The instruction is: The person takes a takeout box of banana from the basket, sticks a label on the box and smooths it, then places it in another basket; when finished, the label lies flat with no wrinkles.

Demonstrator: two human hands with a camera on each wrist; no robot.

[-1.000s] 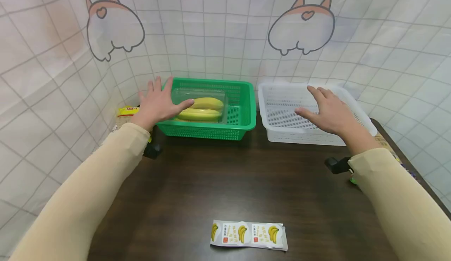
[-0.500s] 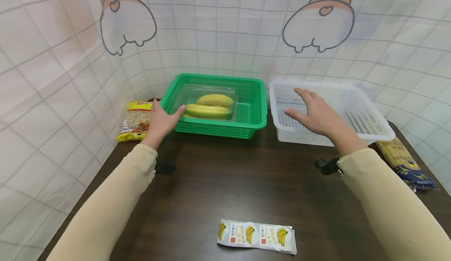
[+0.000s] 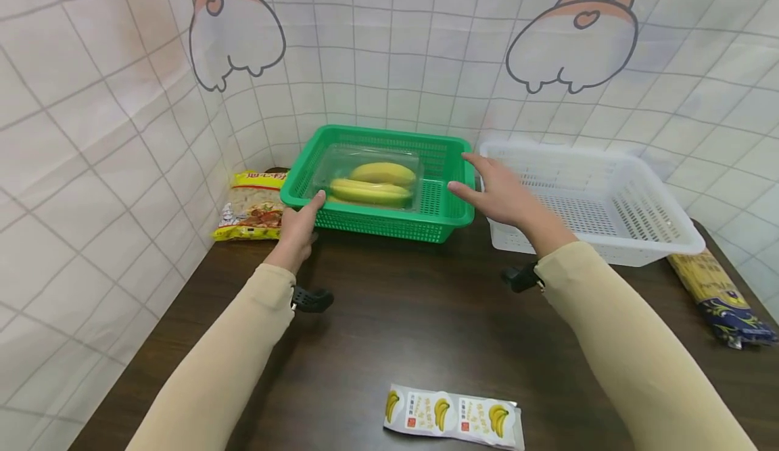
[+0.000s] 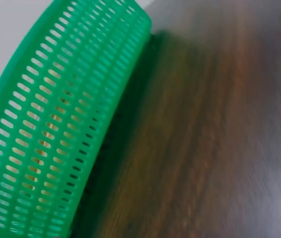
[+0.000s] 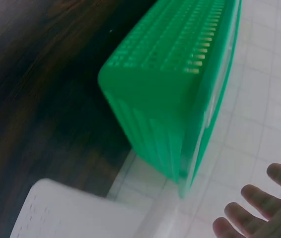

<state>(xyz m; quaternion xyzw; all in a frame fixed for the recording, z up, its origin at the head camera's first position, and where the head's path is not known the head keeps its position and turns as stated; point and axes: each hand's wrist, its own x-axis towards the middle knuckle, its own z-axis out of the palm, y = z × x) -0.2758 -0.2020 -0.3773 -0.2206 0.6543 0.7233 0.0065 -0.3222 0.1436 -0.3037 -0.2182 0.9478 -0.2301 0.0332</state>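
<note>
Head view: we see left hand [image 3: 296, 233] at near-left corner of green basket [image 3: 389, 227], can't tell if it grips. Right hand [image 3: 504, 195], fingers spread, hovers by basket's right edge.

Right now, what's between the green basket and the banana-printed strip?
Just bare dark tabletop lies between the green basket and the banana-printed strip, as the head view shows.

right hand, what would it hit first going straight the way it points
Likely the green basket, at its end beside the white basket, though the right hand might pass above; depth is unclear.
</note>
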